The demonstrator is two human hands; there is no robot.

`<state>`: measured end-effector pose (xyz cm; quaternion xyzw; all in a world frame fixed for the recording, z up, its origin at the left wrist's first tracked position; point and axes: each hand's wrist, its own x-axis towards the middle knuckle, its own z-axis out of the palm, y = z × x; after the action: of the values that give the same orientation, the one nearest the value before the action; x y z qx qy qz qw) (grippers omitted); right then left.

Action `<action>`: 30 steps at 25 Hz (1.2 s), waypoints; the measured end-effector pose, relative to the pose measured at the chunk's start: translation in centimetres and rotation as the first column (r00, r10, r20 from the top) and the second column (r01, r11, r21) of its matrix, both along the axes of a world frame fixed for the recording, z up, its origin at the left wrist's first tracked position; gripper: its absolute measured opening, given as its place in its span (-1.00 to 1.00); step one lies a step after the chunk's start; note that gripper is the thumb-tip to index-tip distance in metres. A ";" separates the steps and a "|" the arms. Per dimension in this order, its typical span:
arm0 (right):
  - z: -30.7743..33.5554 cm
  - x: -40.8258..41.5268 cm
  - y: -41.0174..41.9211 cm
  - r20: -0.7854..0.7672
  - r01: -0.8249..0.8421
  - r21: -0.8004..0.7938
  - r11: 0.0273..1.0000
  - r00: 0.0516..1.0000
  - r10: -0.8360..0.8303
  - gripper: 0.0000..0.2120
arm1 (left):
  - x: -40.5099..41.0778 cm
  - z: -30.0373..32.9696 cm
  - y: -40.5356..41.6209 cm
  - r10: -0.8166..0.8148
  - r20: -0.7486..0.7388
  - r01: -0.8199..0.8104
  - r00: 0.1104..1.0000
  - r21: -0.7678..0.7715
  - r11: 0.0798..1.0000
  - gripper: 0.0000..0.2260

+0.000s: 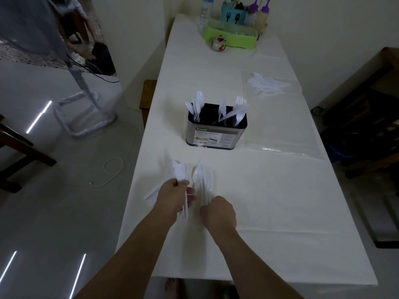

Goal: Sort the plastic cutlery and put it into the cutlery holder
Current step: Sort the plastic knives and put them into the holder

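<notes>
Head view, one frame.

Table [269,190]: long, white cloth, running from 6 o'clock toward 12 o'clock.

Cutlery holder [216,134]: metal-sided, black interior, printed label on its near face; stands upright at mid-table, at 12 o'clock from the hands and well apart from them. Contents: white spoons [195,105] in the left section, a knife [222,106] and forks [240,107] toward the right; the dividers are too dark to make out.

Left hand [173,196]: fingers curled round a bunch of white spoons [180,172], bowls pointing to 12 o'clock, handles showing below the fist. More white pieces [152,194] fan out at 9 o'clock of this hand; type unclear.

Right hand [218,210]: knuckles up, fingers curled at the handle ends of a second group of white spoons [199,175] lying on the cloth just beside the left bunch. Whether the fingers actually pinch them, I cannot tell.

Loose cutlery pile [266,84]: white, on a clear plastic sheet [280,145] at 2 o'clock of the holder.

Far end, 12 o'clock: green tray [231,37], small patterned jar [219,43], teal caddy [232,17], two purple-capped bottles [260,15], water bottle [206,9].

Floor, 9 o'clock: white cable [112,171], fan stand [86,117].
</notes>
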<state>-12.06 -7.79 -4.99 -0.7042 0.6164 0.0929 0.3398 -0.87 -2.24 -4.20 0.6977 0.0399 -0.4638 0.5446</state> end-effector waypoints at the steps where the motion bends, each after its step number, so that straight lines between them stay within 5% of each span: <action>1: 0.0 -0.2 0.0 0.022 0.016 0.004 1.000 1.000 -0.016 -0.94 | 0.0 0.0 -0.1 -0.007 -0.001 0.007 1.000 0.005 1.000 -0.91; 6: 0.7 -0.6 0.4 0.221 -0.053 -0.061 0.997 0.973 0.066 -0.71 | -0.3 0.2 -0.3 -0.022 -0.002 0.022 1.000 0.006 1.000 -0.88; 11: 1.3 0.7 2.2 0.389 -0.087 -0.119 0.989 0.913 0.127 -0.73 | -0.3 -0.1 -0.3 -0.051 0.095 0.046 0.994 0.053 0.998 -0.76; 19: 0.8 2.0 2.8 0.275 -0.340 -0.279 0.898 0.868 0.414 -0.78 | 0.0 0.2 0.4 -0.069 0.123 0.070 0.990 -0.010 0.997 -0.83; 22: 0.3 0.7 1.9 0.272 -0.251 -0.278 0.927 0.905 0.327 -0.78 | 0.9 0.2 0.6 -0.008 0.134 0.009 0.991 -0.009 1.000 -0.83; 25: -0.8 -0.8 0.6 0.095 -0.132 -0.224 0.966 0.983 0.157 -0.81 | 1.8 0.3 1.0 0.038 0.080 -0.034 0.996 -0.054 0.998 -0.84; 30: -1.4 -0.8 0.4 -0.002 -0.146 -0.135 0.980 0.989 0.147 -0.81 | 2.0 0.1 1.8 0.043 0.065 -0.039 0.997 -0.064 0.997 -0.85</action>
<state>-12.86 -7.43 -6.41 -0.7695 0.5662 0.0728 0.2862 1.14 -0.47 -4.07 0.6943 0.0219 -0.4302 0.5766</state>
